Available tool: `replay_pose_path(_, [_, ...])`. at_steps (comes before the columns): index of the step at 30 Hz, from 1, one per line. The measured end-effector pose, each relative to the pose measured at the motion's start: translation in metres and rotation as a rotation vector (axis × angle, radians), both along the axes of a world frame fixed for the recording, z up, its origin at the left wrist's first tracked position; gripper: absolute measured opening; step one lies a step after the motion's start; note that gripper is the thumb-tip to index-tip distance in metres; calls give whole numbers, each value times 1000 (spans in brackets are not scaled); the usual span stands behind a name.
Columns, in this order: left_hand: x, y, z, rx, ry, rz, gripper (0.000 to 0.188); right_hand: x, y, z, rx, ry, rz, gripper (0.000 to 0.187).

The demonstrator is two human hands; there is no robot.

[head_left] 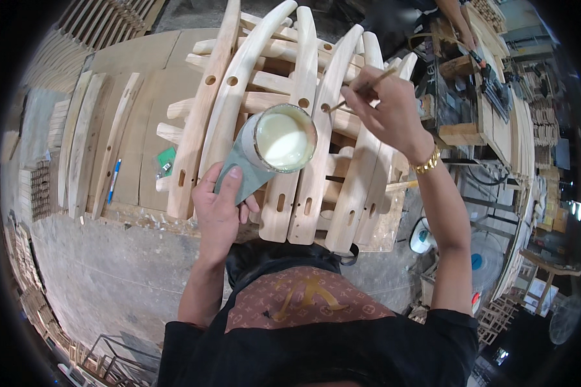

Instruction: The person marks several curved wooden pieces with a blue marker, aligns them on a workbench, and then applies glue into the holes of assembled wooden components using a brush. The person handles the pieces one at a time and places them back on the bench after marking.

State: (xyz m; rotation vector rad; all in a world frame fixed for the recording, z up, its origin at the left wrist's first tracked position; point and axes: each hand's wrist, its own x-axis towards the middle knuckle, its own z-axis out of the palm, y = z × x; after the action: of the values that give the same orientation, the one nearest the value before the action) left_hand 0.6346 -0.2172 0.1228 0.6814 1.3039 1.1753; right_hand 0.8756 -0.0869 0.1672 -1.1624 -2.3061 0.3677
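Observation:
My left hand (223, 197) is closed on a flat grey-green handle (250, 174) joined to a round cup of pale, creamy liquid (284, 138). The cup is held over several curved wooden pieces (308, 206), which have round holes and oblong slots. In my right hand (390, 106) a thin stick (376, 80) is pinched between the fingers. Its lower end is at a round hole in one curved piece (337, 74), right of the cup. Whether the tip is inside the hole, I cannot tell. Shorter wooden pieces (182, 108) lie crosswise underneath.
Left of the stack, a blue pen (114, 180), a small green packet (166, 161) and slim wooden pieces (117, 145) lie on a cardboard-covered table (155, 64). Another person's arm (457, 22) shows at the upper right, by a cluttered bench (461, 134). A fan (484, 261) stands lower right.

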Motion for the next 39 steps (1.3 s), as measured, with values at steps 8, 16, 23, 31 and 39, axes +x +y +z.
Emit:
replay_pose_path(8, [-6, 3, -2, 34, 9, -54, 26, 6, -8, 1, -23, 37, 13, 9])
replay_pose_path(16, [2, 0, -5, 98, 118, -63, 27, -5, -57, 25, -228, 792, -49, 5])
replay_pose_path(23, [8, -2, -3, 178, 115, -53, 28, 9, -65, -17, -581, 1070, -160, 9])
replay_pose_path(31, [5, -4, -5, 157, 105, -30, 30, 5, -79, -34, -938, 1580, -277, 9])
replay_pose_path(39, [1, -3, -5, 97, 98, -38, 25, 7, -41, -11, -452, 1212, -232, 10])
